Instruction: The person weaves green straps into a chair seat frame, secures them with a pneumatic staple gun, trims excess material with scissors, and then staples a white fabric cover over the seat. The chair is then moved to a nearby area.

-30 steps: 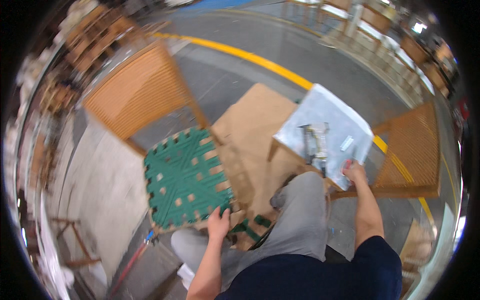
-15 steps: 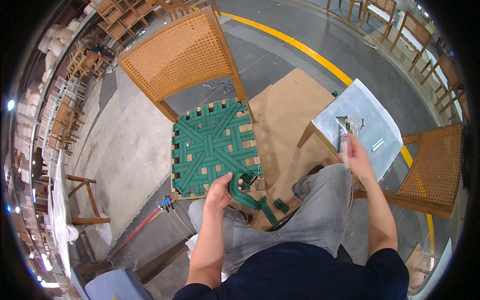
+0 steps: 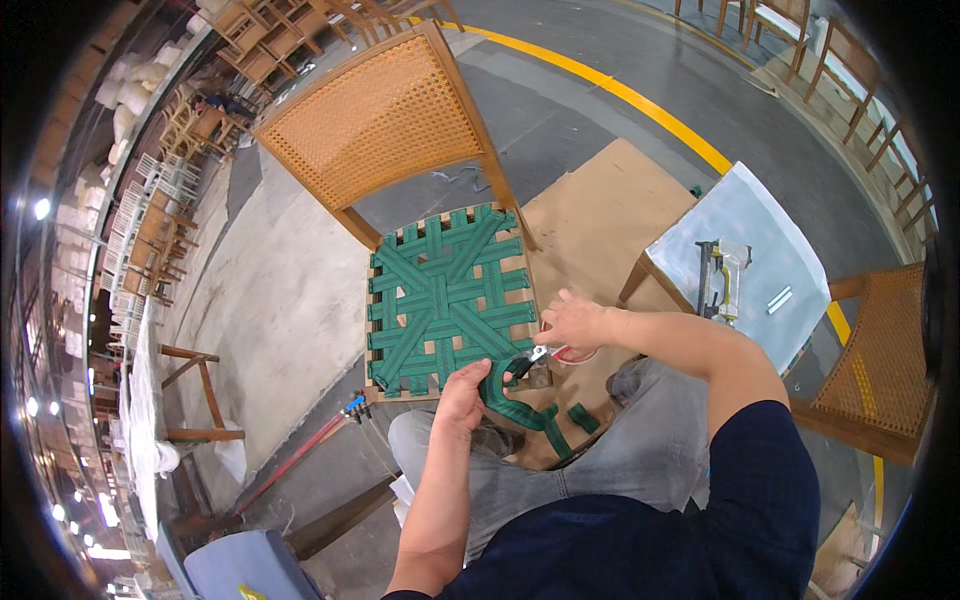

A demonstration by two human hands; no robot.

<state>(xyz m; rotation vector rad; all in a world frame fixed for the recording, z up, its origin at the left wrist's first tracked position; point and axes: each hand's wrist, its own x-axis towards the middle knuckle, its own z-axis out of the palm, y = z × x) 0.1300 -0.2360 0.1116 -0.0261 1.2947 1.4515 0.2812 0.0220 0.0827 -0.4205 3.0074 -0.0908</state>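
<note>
In front of me stands a wooden chair with a cane back [image 3: 375,110], its seat frame laced with woven green webbing [image 3: 445,292]. My left hand [image 3: 467,392] is closed on a loose strip of green webbing [image 3: 515,408] at the seat's near right corner; the strip curls down toward my lap. Gripped in my right hand [image 3: 577,322] is a pair of red-handled scissors [image 3: 541,353]. Their dark blades point left and lie against the strip beside my left fingers. Whether the blades have closed on it, I cannot make out.
On the right, a second cane chair has a pale-covered seat [image 3: 750,225] bearing a staple gun [image 3: 722,280] and staple strips [image 3: 779,299]. A cardboard sheet [image 3: 610,215] lies on the floor. At left are a red hose [image 3: 300,450] and a wooden frame [image 3: 207,395].
My right hand has come left from beside the staple gun to the webbing, now with the scissors at the strip. My left hand keeps its hold. The view has shifted slightly.
</note>
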